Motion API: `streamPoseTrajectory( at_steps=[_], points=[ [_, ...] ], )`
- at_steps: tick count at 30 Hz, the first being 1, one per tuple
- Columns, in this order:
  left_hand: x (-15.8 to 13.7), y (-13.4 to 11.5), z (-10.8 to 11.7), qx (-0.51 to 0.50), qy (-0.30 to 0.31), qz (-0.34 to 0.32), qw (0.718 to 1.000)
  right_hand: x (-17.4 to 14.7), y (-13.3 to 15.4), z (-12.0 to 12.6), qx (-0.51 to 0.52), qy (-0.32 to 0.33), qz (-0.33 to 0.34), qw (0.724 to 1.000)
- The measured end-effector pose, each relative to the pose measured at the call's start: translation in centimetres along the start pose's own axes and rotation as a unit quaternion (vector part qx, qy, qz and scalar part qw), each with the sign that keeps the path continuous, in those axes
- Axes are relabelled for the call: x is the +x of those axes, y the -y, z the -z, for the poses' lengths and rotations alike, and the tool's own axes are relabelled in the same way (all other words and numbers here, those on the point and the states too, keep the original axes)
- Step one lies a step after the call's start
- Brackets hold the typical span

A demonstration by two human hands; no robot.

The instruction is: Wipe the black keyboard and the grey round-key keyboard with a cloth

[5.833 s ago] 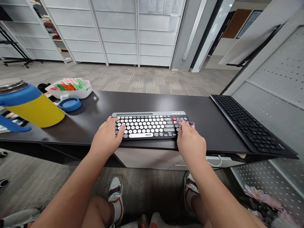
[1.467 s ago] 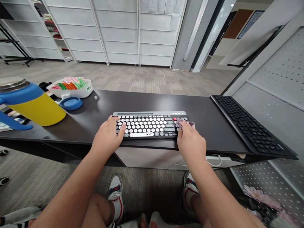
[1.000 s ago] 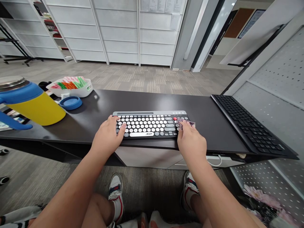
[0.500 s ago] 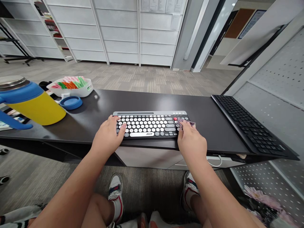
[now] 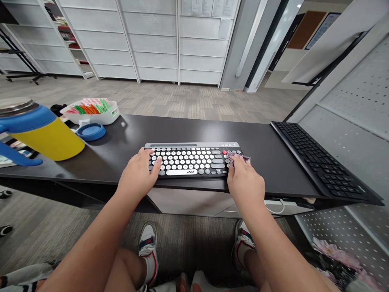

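A compact acer keyboard with round white and grey keys lies flat near the front edge of the black desk. My left hand grips its left end, thumb resting on the keys and the other fingers over the side. At the right end of the keyboard, my right hand presses a small purple-grey patterned cloth onto the keys beside the red one. The cloth is bunched under my fingers, which hide part of it and the rightmost keys.
A second black keyboard lies slanted at the desk's right, beside a perforated white panel. To the left stand a yellow and blue mug, a blue lid and a white basket of colourful items. Pink flowers sit low at right.
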State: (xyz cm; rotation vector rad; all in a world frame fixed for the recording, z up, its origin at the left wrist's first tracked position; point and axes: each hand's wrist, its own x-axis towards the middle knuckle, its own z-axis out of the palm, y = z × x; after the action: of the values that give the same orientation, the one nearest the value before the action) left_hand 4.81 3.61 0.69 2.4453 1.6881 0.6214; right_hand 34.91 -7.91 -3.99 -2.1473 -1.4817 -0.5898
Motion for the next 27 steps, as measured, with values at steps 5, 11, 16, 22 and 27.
streamPoseTrajectory(
  at_steps=[5, 11, 16, 22, 27],
  points=[
    [0.02, -0.08, 0.12, -0.003, -0.001, -0.005, 1.0, 0.01, -0.02, -0.06, -0.002, -0.004, 0.005, 1.0],
    [0.01, 0.03, 0.0, -0.002, -0.004, -0.006, 1.0, 0.01, 0.03, -0.02, 0.001, -0.002, 0.003, 1.0],
    [-0.02, 0.2, -0.09, 0.003, -0.011, -0.014, 1.0, 0.0, 0.08, 0.08, 0.001, -0.002, 0.001, 1.0],
    [-0.01, 0.0, -0.01, 0.0, -0.01, -0.013, 1.0, -0.04, 0.07, 0.01, 0.0, -0.008, 0.002, 1.0],
    [-0.02, -0.07, 0.04, 0.001, -0.009, -0.009, 1.0, -0.02, 0.13, 0.09, 0.009, -0.003, -0.002, 1.0]
  ],
)
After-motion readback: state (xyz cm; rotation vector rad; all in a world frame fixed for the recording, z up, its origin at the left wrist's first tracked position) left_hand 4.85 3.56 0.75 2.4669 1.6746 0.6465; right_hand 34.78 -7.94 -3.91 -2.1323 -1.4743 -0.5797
